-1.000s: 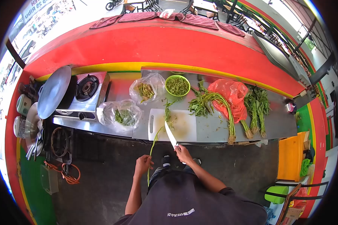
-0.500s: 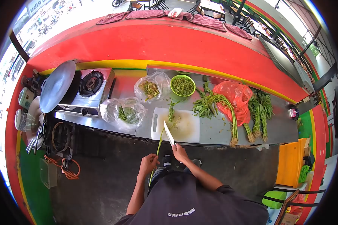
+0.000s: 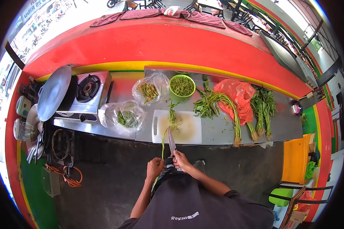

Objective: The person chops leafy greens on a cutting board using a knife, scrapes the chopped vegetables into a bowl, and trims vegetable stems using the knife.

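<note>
Green stem (image 3: 163,149): runs from the white cutting board (image 3: 193,128) down to the left hand (image 3: 155,168).
Left hand: closed around the stem.
Knife (image 3: 171,142): blade just beside the stem, contact unclear.
Right hand (image 3: 182,162): clamped around the knife.
Cutting board: on the steel counter (image 3: 218,133), leafy sprig (image 3: 172,115) across its far edge.
Lime-green bowl (image 3: 184,97): behind the board, filled with chopped greens (image 3: 182,86).
Red plastic bag (image 3: 239,99): farther right, leafy bundles (image 3: 269,108) beside it.

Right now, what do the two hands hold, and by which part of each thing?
The right hand holds the knife by its handle; the left hand holds the long green stem partway along its length.
</note>
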`<state>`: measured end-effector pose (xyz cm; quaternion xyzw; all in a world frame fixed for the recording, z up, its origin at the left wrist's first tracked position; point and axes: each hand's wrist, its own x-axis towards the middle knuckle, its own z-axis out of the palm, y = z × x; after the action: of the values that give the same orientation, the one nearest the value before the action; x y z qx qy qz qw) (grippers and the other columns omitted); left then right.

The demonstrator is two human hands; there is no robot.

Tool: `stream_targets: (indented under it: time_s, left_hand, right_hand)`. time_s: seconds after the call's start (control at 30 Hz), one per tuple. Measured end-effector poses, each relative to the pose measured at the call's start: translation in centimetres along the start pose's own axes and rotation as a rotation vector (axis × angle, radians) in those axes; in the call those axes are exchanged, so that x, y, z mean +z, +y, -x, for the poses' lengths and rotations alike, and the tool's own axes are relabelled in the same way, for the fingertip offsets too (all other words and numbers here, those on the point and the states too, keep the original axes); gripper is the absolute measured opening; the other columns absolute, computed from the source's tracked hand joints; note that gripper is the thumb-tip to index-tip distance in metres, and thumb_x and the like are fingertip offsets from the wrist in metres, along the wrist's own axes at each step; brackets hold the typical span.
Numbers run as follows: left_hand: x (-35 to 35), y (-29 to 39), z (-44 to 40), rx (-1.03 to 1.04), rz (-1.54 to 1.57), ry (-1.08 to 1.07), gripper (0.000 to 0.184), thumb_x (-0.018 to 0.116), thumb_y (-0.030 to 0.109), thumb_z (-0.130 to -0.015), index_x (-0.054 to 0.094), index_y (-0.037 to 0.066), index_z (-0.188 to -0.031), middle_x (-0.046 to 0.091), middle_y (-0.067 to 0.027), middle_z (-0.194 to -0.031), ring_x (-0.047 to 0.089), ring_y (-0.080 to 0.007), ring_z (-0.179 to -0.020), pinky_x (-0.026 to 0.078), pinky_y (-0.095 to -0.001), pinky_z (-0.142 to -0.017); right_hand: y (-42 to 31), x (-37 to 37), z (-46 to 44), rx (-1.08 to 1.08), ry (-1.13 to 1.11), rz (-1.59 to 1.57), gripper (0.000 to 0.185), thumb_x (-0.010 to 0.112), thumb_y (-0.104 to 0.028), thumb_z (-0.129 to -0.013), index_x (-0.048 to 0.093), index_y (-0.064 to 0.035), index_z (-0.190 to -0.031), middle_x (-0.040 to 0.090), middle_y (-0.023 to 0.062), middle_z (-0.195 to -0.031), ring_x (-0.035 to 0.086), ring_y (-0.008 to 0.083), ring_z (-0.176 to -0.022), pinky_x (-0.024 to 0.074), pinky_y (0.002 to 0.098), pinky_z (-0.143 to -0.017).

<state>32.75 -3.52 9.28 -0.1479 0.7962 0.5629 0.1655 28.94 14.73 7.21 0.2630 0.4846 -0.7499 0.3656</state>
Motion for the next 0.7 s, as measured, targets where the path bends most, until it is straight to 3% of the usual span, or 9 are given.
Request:
stream_targets:
  time_s: [0.43, 0.7]
  left_hand:
    - [0.2, 0.2, -0.3, 0.016, 0.027, 0.002, 0.024, 0.064, 0.015, -0.096, 0.066, -0.008, -0.100, 0.074, -0.0127, -0.070, 0.065, -0.0144, -0.046, 0.050, -0.0284, -0.045]
    - [-0.1, 1.3, 0.1, 0.018, 0.032, -0.001, 0.025, 0.064, 0.017, -0.096, 0.066, -0.008, -0.101, 0.074, -0.0127, -0.071, 0.064, -0.0133, -0.048, 0.050, -0.0280, -0.046]
  right_hand:
    - [-0.3, -0.6, 1.3, 0.165, -0.174, -0.084, 0.043, 0.046, -0.053, -0.105, 0.050, -0.0097, -0.109, 0.037, -0.0045, -0.064, 0.030, 0.0047, -0.047, 0.0255, 0.0234, -0.040]
    - [0.0, -0.3, 1.1, 0.135, -0.045, 0.075, 0.040, 0.045, -0.049, -0.106, 0.050, -0.0089, -0.107, 0.038, -0.0039, -0.065, 0.031, 0.0053, -0.046, 0.0269, 0.0238, -0.040]
